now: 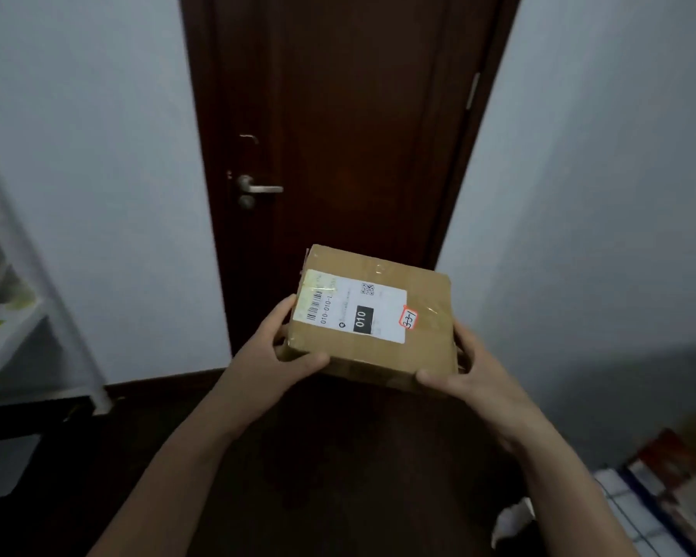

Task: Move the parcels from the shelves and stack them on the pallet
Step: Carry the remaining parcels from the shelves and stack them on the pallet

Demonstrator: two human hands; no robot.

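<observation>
I hold the parcel point(372, 319) between left hand point(286, 349) and right hand point(465, 369), each gripping a near corner. Its long axis runs hand to hand (pallet not in view).

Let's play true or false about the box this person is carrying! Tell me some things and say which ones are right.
1. The left hand and the right hand both hold the cardboard parcel. True.
2. The door behind the parcel is white. False: it is dark brown.
3. The white label on top of the parcel shows "010". True.
4. The parcel lies on the floor. False: the hands hold it up above the floor.
5. The metal handle is on the right side of the door. False: it is on the left side.
</observation>
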